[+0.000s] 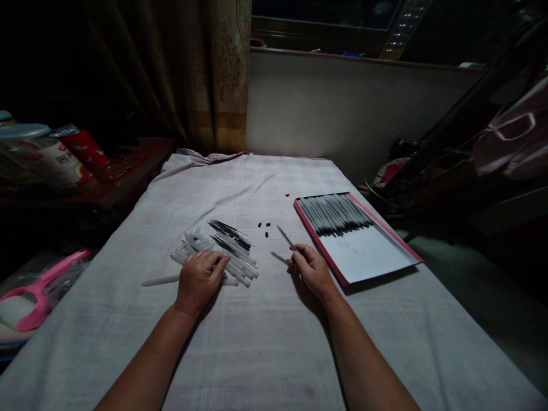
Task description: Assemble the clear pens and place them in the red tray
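My right hand [313, 270] pinches a slim, dark-tipped pen refill [286, 237] between thumb and fingers, its point slanting up and to the left above the cloth. Curled over the near side of a loose pile of whitish pen barrels [243, 268] is my left hand [200, 278]; its fingers are together, and whatever lies in them is hidden. One white barrel [160, 281] sticks out to the left of that hand. Several dark-tipped refills [230, 233] lie on the pile's far side. Small black caps [266, 234] are scattered between the hands.
A red-edged shallow box [385, 258] holds a row of clear pens with black ends [336, 214], right of my right hand. A tiny red piece [287, 195] lies farther back on the pale tablecloth [257, 342]. Jars [55, 162] stand on a side table at left, near pink-handled scissors [40, 291].
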`<action>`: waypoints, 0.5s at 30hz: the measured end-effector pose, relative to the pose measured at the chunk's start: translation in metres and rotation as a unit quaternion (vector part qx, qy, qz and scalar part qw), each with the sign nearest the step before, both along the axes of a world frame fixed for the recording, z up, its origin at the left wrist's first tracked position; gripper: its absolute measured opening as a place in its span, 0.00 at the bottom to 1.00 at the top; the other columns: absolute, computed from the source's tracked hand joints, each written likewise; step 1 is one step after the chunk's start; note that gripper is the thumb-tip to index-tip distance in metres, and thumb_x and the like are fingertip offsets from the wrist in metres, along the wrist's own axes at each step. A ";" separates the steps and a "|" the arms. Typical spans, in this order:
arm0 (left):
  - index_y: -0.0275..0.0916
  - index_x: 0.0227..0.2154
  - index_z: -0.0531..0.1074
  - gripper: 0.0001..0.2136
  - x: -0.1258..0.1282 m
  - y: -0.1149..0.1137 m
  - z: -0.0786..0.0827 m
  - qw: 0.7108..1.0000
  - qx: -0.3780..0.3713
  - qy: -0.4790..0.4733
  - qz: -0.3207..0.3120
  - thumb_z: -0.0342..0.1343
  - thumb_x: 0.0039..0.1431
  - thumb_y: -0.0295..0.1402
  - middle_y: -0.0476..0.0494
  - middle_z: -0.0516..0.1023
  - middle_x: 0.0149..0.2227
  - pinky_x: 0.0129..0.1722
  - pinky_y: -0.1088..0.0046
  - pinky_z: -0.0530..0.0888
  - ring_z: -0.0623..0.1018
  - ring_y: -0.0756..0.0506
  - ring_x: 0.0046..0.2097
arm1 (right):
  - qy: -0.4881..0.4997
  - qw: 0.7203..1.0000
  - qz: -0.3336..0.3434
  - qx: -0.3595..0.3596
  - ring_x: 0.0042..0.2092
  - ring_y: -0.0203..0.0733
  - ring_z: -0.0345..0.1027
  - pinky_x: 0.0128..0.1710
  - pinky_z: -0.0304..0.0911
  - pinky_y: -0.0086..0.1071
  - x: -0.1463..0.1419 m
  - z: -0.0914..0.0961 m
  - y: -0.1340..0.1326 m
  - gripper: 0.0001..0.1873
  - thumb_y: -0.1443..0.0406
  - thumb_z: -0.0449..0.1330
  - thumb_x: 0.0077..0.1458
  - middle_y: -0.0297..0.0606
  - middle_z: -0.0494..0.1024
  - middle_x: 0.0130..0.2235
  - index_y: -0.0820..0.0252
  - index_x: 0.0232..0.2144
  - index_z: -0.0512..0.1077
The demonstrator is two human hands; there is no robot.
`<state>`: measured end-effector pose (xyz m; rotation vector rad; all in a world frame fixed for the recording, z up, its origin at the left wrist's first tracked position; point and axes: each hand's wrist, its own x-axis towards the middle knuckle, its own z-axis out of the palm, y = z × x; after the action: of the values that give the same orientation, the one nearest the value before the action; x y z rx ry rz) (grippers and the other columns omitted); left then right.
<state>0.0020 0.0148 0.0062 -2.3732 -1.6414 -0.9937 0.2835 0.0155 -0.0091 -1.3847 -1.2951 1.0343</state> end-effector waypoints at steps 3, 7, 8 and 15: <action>0.41 0.26 0.75 0.19 -0.001 0.009 0.008 0.998 -0.038 0.055 0.007 0.47 0.67 0.42 0.42 0.80 0.28 0.36 0.64 0.69 0.78 0.41 0.34 | 0.013 1.000 -0.011 0.009 0.25 0.39 0.69 0.28 0.69 0.33 0.001 -0.002 0.001 0.18 0.52 0.57 0.54 0.34 0.74 0.26 0.60 0.38 0.70; 0.43 0.40 0.78 0.13 -0.020 0.020 0.009 0.995 -0.070 0.076 0.016 0.49 0.64 0.40 0.41 0.83 0.41 0.43 0.60 0.70 0.79 0.38 0.44 | -0.029 0.999 0.006 0.022 0.28 0.39 0.70 0.28 0.66 0.31 0.001 0.002 0.001 0.15 0.54 0.55 0.55 0.36 0.75 0.27 0.59 0.34 0.71; 0.44 0.40 0.78 0.13 -0.027 0.021 0.007 0.994 -0.079 0.073 0.009 0.49 0.64 0.39 0.41 0.83 0.42 0.45 0.59 0.70 0.79 0.38 0.45 | -0.040 0.999 0.007 0.025 0.28 0.40 0.71 0.29 0.66 0.31 0.001 0.003 0.001 0.15 0.54 0.55 0.55 0.36 0.76 0.27 0.59 0.34 0.72; 0.43 0.39 0.78 0.15 -0.054 0.015 0.002 0.994 -0.103 0.032 -0.019 0.49 0.63 0.42 0.40 0.83 0.42 0.46 0.60 0.72 0.80 0.38 0.45 | -0.057 0.998 0.001 0.026 0.29 0.42 0.72 0.30 0.66 0.32 -0.001 0.005 -0.001 0.17 0.53 0.56 0.53 0.37 0.76 0.27 0.60 0.35 0.72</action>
<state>-0.0520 0.0299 0.0086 -2.5449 -1.7609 -0.7775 0.2822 0.0147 -0.0040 -1.4197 -1.3982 0.9275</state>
